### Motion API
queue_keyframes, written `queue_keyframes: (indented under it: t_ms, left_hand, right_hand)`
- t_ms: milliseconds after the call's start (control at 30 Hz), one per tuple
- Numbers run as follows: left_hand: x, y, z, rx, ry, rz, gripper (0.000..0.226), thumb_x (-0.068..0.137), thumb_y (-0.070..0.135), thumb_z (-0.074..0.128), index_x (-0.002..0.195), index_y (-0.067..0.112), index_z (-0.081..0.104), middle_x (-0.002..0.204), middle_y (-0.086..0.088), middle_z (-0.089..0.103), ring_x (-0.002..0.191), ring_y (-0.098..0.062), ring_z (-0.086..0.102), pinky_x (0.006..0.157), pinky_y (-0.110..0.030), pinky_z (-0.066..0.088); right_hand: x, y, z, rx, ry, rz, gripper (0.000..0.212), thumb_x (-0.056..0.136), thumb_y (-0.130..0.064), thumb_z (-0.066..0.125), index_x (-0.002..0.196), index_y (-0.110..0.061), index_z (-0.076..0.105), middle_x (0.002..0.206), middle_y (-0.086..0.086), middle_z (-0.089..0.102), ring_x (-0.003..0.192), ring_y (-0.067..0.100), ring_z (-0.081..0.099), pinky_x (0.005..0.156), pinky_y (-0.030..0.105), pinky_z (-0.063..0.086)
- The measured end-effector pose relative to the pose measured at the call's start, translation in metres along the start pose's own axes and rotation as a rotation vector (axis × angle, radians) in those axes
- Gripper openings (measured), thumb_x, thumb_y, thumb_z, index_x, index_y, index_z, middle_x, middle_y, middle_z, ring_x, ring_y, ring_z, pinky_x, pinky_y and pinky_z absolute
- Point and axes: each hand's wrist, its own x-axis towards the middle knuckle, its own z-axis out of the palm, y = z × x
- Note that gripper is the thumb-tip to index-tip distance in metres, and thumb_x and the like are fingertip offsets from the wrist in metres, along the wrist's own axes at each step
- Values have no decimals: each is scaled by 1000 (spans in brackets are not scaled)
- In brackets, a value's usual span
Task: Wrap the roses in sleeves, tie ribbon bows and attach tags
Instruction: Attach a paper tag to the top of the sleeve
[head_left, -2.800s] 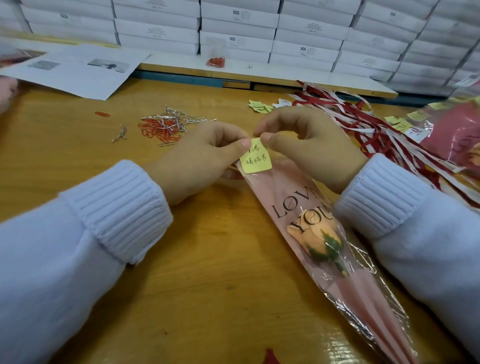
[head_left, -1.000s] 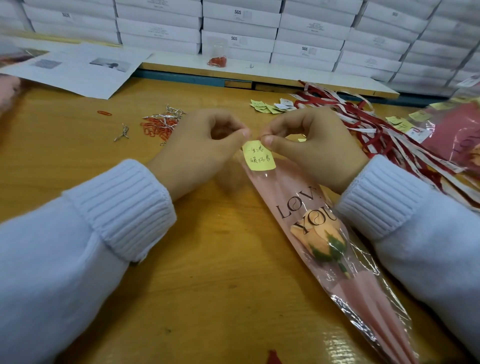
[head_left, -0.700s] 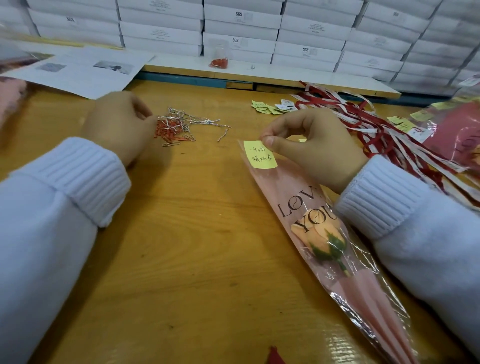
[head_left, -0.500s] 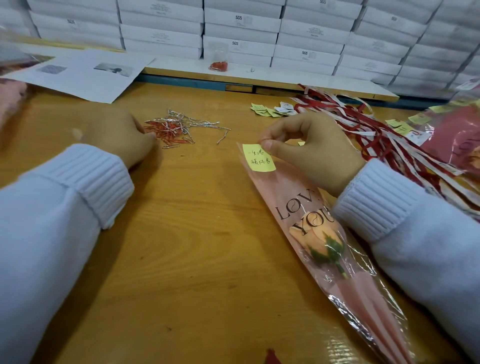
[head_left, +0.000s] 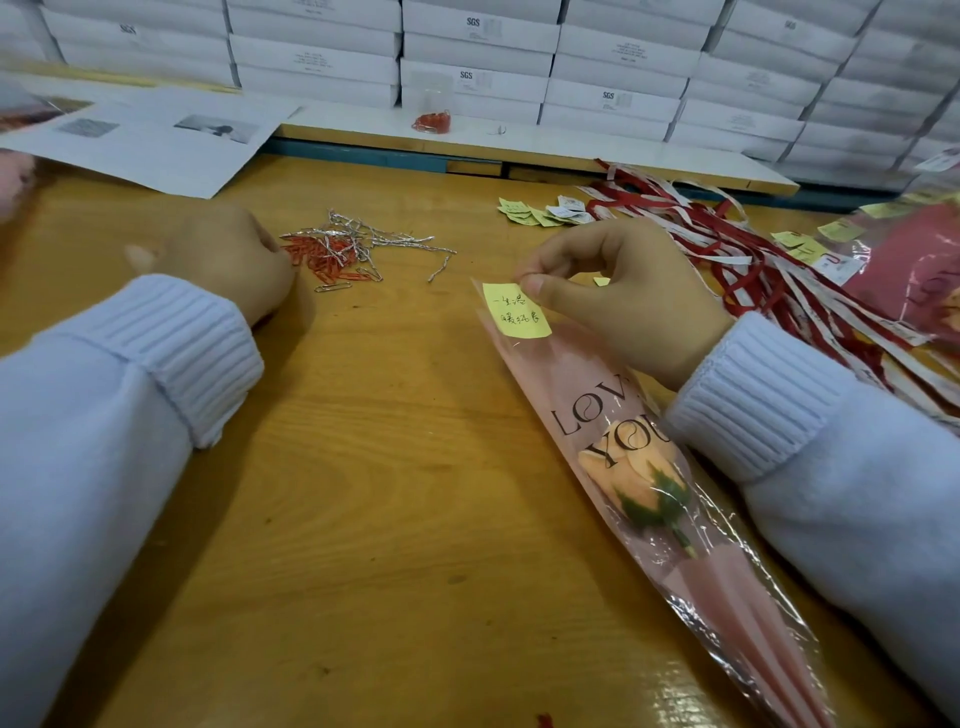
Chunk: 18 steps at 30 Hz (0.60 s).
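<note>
Pinching yellow tag (head_left: 516, 310) at sleeve (head_left: 582, 379) mouth, right grip (head_left: 623, 291); left grip (head_left: 228, 260) curled beside paper clips (head_left: 327, 254), contents unseen.

One wide-angle view, worn on the person's head, faces forward and down over the yellow-brown wooden tabletop (head_left: 395, 467), near enough that the left hand (head_left: 228, 260) and right hand (head_left: 618, 291) sit mid-frame. Stacked white cardboard boxes (head_left: 613, 78) line the top edge, their rows slanting at upper right.
</note>
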Motion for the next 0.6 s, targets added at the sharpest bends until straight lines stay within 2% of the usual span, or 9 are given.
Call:
queue_keyframes:
  t_ms: [67,133,233,333,433,600]
  left_hand:
    - [-2,2,-4,-101,79,24,14,90,20,56,79,19,63,92,-9,65,95,-33,58,98,-52,39]
    - [-3,7,-5,-199,184,79,15,91,12,54,88,12,68,96,-8,65,93,-25,57,89,-42,46]
    - [-12,17,-7,-324,242,143,14,94,12,52,95,11,66,89,5,59,87,-10,51,75,-27,40]
    - [-25,27,-11,-460,159,253,6,91,20,58,86,20,60,88,6,65,83,-10,60,69,-22,43]
    - [-45,39,-17,-580,-4,439,18,87,22,65,77,27,50,78,11,68,78,-7,65,67,-22,49]
    - [-71,60,-21,-655,-242,588,23,88,18,63,96,36,53,78,12,70,75,3,64,69,-14,49]
  right_hand:
    - [-1,-1,0,2,-1,1,16,85,-15,67,78,-29,69,77,-7,67,79,3,59,74,9,47]
    - [-1,-1,-1,4,1,7,15,86,-16,67,79,-29,69,77,-8,66,78,2,59,75,9,47]
    - [-1,-2,-1,4,2,12,14,86,-16,67,79,-29,69,78,-7,67,77,2,59,75,11,46]
    - [-2,-2,-1,4,1,13,12,86,-17,67,80,-27,70,80,-3,68,79,4,60,76,13,47]
    - [-2,-2,-2,8,0,14,12,86,-17,67,81,-28,70,81,-1,69,80,4,60,76,14,47]
    - [-1,-2,-3,18,-4,7,10,86,-16,67,82,-25,71,85,4,70,83,7,60,79,17,48]
